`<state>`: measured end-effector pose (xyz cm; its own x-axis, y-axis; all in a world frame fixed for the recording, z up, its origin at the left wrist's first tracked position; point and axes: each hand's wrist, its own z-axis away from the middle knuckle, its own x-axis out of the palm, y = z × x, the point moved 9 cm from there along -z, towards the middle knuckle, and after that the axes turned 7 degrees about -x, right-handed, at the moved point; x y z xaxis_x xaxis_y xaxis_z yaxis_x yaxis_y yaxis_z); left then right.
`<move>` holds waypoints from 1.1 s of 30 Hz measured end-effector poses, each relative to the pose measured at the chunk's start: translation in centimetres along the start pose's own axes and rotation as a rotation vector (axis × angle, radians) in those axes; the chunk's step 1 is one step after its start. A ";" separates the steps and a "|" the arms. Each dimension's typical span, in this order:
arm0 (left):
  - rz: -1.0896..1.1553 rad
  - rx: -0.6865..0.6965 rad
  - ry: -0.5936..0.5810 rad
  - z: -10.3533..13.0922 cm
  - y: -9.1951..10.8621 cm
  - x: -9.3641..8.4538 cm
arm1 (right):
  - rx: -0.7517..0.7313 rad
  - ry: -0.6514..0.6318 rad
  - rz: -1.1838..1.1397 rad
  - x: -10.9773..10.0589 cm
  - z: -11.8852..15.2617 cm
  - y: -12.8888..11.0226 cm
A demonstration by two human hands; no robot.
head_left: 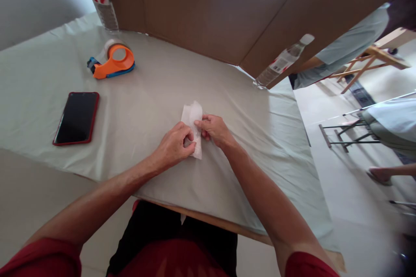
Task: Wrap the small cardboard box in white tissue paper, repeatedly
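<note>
While the right hand [212,130] pinches the right edge of a folded white tissue [194,131] between thumb and fingers, the left hand [177,143] curls at its near left side, thumb and index tips nearly meeting; cannot tell if they grip it. Tissue over pale tablecloth [152,82], partly finger-covered. Left: red-cased smartphone [76,117]; beyond, orange tape dispenser [112,66]. Brown cardboard panel [201,13] blocks far side; water bottle [100,2] left, second bottle [282,63] right.

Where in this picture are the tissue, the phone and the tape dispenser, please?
Tissue [191,116], head view: on its upper part.
Phone [77,118], head view: on the middle of its dark screen.
Tape dispenser [109,68], head view: on its orange body.
</note>
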<state>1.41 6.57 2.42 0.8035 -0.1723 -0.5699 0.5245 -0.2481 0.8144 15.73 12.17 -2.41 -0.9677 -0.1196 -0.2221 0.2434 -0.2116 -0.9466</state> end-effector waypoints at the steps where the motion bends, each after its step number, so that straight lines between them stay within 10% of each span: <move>1: -0.028 0.008 0.006 0.1 0.0 0.0 | -0.006 -0.011 -0.002 0.2 -0.4 0.0; 9: -0.272 0.148 -0.025 0.6 1.3 0.4 | -0.160 -0.040 0.038 0.4 -2.0 -0.7; 17: -0.252 0.060 -0.089 0.0 0.2 0.4 | -0.375 -0.042 -0.079 1.1 0.4 -2.9; 27: -0.197 -0.135 0.125 0.0 -1.9 -1.9 | -0.481 -0.107 -0.079 2.2 2.6 -3.4; 33: -0.009 -0.173 -0.006 -0.8 -2.6 -1.0 | -0.493 -0.161 -0.109 2.6 3.5 -4.0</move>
<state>-0.55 8.17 0.94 0.7972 -0.1765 -0.5773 0.5726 -0.0818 0.8157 12.47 9.29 1.63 -0.9538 -0.2779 -0.1140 0.0443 0.2452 -0.9684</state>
